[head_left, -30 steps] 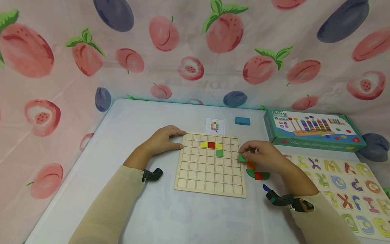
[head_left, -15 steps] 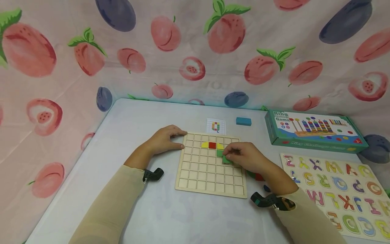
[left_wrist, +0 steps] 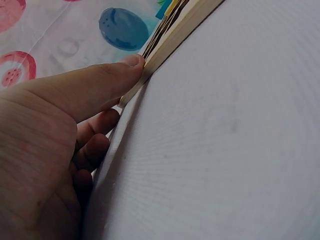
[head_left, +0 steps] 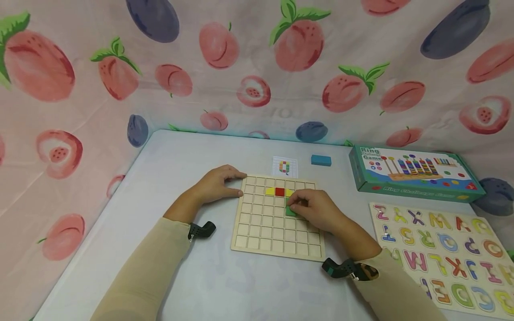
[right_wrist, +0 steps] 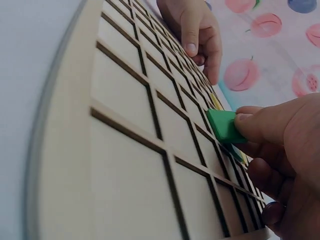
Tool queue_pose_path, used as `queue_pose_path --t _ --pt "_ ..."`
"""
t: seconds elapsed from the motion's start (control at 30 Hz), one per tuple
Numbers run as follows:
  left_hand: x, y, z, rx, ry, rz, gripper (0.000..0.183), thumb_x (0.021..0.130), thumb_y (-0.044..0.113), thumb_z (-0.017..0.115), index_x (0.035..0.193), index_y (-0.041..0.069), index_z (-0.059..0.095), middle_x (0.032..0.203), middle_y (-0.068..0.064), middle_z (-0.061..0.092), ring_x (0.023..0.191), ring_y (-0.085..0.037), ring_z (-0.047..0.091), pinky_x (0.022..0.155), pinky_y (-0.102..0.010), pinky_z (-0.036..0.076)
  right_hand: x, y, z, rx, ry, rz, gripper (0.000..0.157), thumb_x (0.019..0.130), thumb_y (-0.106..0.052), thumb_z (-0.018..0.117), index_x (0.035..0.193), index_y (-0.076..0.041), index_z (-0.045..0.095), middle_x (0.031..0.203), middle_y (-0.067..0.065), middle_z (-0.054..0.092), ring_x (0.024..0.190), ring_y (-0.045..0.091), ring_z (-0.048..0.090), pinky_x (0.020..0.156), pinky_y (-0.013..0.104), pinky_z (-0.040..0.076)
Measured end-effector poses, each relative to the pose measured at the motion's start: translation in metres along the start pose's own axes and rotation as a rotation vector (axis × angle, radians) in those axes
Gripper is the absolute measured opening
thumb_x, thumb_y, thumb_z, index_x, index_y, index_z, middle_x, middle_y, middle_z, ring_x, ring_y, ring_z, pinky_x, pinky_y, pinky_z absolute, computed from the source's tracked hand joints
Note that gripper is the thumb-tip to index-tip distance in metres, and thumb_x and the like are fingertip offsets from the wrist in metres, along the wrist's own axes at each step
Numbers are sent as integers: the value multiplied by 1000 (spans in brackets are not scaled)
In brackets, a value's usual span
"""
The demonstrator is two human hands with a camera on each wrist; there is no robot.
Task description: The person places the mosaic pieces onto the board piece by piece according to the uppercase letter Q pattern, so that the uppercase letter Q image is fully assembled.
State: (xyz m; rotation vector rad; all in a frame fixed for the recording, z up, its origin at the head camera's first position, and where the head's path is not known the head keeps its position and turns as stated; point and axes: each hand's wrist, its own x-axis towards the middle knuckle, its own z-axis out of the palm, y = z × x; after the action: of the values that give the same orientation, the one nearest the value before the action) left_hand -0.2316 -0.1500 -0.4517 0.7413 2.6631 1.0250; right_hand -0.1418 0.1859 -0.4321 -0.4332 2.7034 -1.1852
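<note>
A wooden grid board (head_left: pixel 260 232) lies on the white table. My left hand (head_left: pixel 217 185) rests at its far left corner, its thumb (left_wrist: pixel 107 82) straight against the board's side edge. Between thumb and fingers my right hand (head_left: pixel 319 209) pinches a green square tile (right_wrist: pixel 225 125), tilted over the grid cells. In the right wrist view the tile's lower corner is at the grid; whether it touches is unclear. On the board sit a red square tile (head_left: pixel 279 192) and a yellow rounded tile (head_left: pixel 270 191) beside it. My right fingers partly cover another yellow tile and a green one.
Behind the board lies a pattern card (head_left: pixel 285 167) with a coloured Q, and a blue block (head_left: pixel 321 160) to its right. A green game box (head_left: pixel 417 174) stands at the back right. In front of it lies a letter puzzle board (head_left: pixel 437 254).
My right hand has carried the green square tile leftward from beside the board's right edge to over the cells below the yellow and green tiles. The left hand stays at the corner.
</note>
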Motion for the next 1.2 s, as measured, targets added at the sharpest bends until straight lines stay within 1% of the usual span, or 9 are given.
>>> queue_pose_path --t 0.13,0.3,0.57,0.8,0.97,1.07,1.13,1.2 --pt "-1 2 0 -5 -3 -2 54 90 34 89 140 20 73 134 2 65 118 -19 58 105 -44 46 0 1 3 -16 10 -2 11 99 -9 76 99 -20 79 96 -4 70 87 21 57 75 33 50" --pt "-1 3 0 -5 -3 -1 54 90 34 89 140 20 73 134 2 65 119 -19 58 105 -44 46 -2 2 4 -46 5 -20 13 96 -6 79 96 -19 79 93 -4 68 83 19 58 73 31 50" --pt "0 2 0 2 -8 -1 54 91 35 89 141 20 73 135 2 65 120 -19 58 106 -44 45 -4 5 4 -57 6 -52 15 94 -3 81 95 -19 79 94 -5 69 82 17 59 71 29 51" --pt "0 4 -1 11 -8 7 55 91 35 89 141 20 72 135 1 65 121 -20 58 107 -45 46 -6 3 2 -78 5 -48 15 93 -4 82 97 -19 81 94 -6 69 81 17 57 70 30 50" --pt "0 5 -1 11 -7 1 55 91 34 89 141 20 72 135 1 65 121 -20 58 107 -45 46 -9 1 -6 -58 1 -33 15 93 -6 82 99 -20 81 99 -6 70 84 19 58 72 32 50" --pt "-1 5 -1 13 -5 -3 55 91 35 89 141 20 72 135 2 65 120 -20 58 106 -45 46 -12 2 -14 -39 21 -26 13 94 -9 81 101 -20 82 100 -5 71 86 20 58 73 32 50" --pt "-1 5 -1 8 -5 -8 55 91 35 89 141 20 72 135 2 65 120 -20 58 106 -45 46 -13 5 -21 -36 37 -22 11 95 -10 80 103 -18 82 99 -3 70 87 21 57 71 32 50" --pt "-1 4 -1 7 -6 -9 55 91 35 89 141 21 72 135 2 65 120 -20 58 106 -46 46 -14 9 -27 -34 44 -6 9 97 -12 79 105 -16 82 97 -1 69 87 22 57 66 31 51"
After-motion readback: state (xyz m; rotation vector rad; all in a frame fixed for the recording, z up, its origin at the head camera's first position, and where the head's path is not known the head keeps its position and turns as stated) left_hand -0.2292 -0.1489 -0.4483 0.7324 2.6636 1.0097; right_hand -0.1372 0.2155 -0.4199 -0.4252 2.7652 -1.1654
